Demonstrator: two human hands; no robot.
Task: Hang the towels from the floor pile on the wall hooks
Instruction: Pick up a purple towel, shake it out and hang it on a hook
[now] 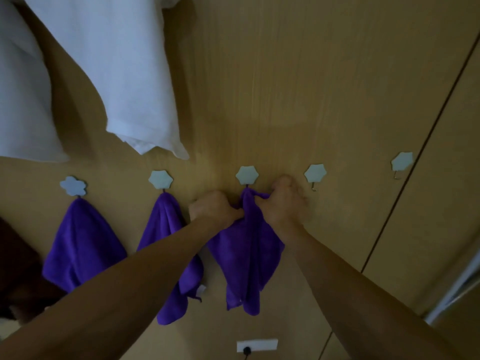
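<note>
A purple microfibre towel (246, 245) hangs with its top corner at the third pale flower-shaped wall hook (247, 174). The left hand (213, 206) clutches its left edge, and the right hand (281, 201) pinches the bunched top just beside the hook. Two matching towels (83, 242) (166, 222) hang leftward.

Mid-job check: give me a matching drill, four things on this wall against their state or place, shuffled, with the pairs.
1 third purple towel
2 fourth hook from the left
3 white cloth
4 wall socket

A bare
B low on the wall, below the towels
C gripped by left hand and right hand
D above the hook row

Pairs: 1-C; 2-A; 3-D; 4-B
</note>
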